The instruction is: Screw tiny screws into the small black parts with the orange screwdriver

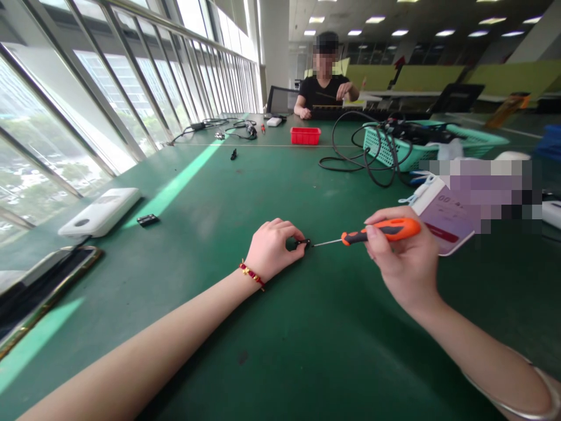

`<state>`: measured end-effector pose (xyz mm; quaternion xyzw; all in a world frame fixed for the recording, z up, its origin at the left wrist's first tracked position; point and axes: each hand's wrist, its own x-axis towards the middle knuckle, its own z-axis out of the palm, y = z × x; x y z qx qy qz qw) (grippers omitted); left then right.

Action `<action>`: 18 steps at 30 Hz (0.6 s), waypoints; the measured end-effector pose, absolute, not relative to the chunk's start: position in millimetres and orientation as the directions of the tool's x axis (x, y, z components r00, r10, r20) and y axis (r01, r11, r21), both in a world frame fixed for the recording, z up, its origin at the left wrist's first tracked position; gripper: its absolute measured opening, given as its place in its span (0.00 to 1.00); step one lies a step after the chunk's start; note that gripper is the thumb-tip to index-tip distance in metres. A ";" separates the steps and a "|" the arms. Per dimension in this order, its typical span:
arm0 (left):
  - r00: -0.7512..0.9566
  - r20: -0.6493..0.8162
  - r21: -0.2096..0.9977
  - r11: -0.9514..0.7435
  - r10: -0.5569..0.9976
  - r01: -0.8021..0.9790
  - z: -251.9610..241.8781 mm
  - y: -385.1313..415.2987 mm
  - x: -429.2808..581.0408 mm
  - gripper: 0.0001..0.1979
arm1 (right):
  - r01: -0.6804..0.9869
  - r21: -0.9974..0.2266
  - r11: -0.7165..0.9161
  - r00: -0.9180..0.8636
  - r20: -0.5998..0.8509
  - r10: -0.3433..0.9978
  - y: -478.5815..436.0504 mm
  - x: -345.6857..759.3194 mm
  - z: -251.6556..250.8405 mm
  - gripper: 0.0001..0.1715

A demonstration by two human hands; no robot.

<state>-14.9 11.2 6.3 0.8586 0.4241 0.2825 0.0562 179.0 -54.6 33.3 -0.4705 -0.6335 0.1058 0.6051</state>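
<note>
Low over the green table, my left hand (276, 248) pinches a small black part (303, 242) between thumb and fingers; most of it is hidden, so its kind is unclear. My right hand (405, 263) grips a screwdriver (381, 230) by its orange and dark grey handle. The thin metal shaft points left, and its tip is at or very near the right end of the black part. Whether the two touch I cannot tell. Left of my left hand lies another small black piece (148, 220), and a third black bit (234, 154) rests farther back.
A white power bank (100, 211) and a phone (48, 289) lie at the left. Behind stands a red bin (305, 135). A teal basket (385, 146) with black cables is at the right, near a purple and white box (442, 216). Another person (324, 88) sits across the table.
</note>
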 end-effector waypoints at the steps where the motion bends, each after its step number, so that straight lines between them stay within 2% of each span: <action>1: 0.481 0.439 0.332 -0.635 0.759 0.698 6.5 11.0 -14.7 0.04 | 0.457 -0.716 0.527 0.189 0.657 0.730 -54.6 177.9 31.4 0.05; 10: 0.471 0.430 0.334 -0.620 0.770 0.710 6.7 11.1 -14.3 0.04 | 0.375 -0.771 0.514 0.206 0.610 0.765 -49.7 180.9 27.2 0.08; 18: 0.477 0.428 0.331 -0.625 0.767 0.707 7.2 10.8 -14.0 0.04 | 0.301 -0.825 0.478 0.206 0.546 0.812 -49.3 177.8 27.9 0.07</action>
